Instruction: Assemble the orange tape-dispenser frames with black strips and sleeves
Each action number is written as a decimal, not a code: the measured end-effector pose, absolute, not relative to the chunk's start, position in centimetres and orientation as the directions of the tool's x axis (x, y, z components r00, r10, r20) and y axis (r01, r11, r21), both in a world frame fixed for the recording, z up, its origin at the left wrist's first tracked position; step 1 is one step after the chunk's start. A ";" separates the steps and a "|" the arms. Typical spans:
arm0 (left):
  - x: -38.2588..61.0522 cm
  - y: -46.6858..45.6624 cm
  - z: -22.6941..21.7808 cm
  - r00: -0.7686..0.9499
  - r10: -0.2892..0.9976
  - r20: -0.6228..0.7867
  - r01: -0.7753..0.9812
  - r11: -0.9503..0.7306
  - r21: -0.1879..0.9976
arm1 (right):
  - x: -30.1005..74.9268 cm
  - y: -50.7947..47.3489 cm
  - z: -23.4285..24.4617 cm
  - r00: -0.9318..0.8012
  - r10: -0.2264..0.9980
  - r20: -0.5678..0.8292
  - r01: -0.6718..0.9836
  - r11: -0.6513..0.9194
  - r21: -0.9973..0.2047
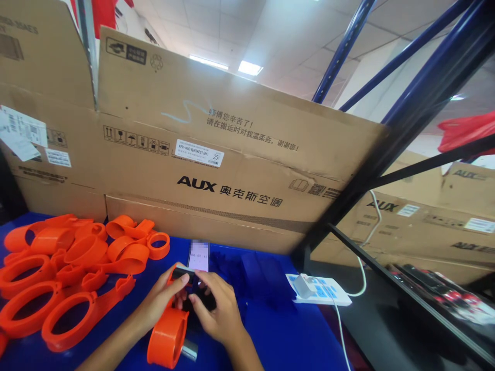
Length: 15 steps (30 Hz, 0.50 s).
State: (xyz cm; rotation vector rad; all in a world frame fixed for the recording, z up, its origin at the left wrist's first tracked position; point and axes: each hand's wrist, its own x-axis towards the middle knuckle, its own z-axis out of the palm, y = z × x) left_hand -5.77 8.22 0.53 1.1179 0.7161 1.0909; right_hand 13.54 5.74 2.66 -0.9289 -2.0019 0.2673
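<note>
The left hand (164, 296) grips the top of the orange part (168, 337) — its long axis runs back toward the person, over the table (278, 330) — while the right hand (218, 312), touching beside it, pinches a black piece (200, 302) there

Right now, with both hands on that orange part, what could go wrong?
1. The phone sits just behind the left hand and right hand; a push forward could knock it.
2. The orange part is round, so it may roll or slip under the black piece.
</note>
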 end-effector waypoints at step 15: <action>-5.5 6.8 0.9 0.465 0.882 0.068 -0.412 0.148 0.899 | 12.9 5.5 3.0 -0.216 0.775 0.594 0.278 0.632 -0.723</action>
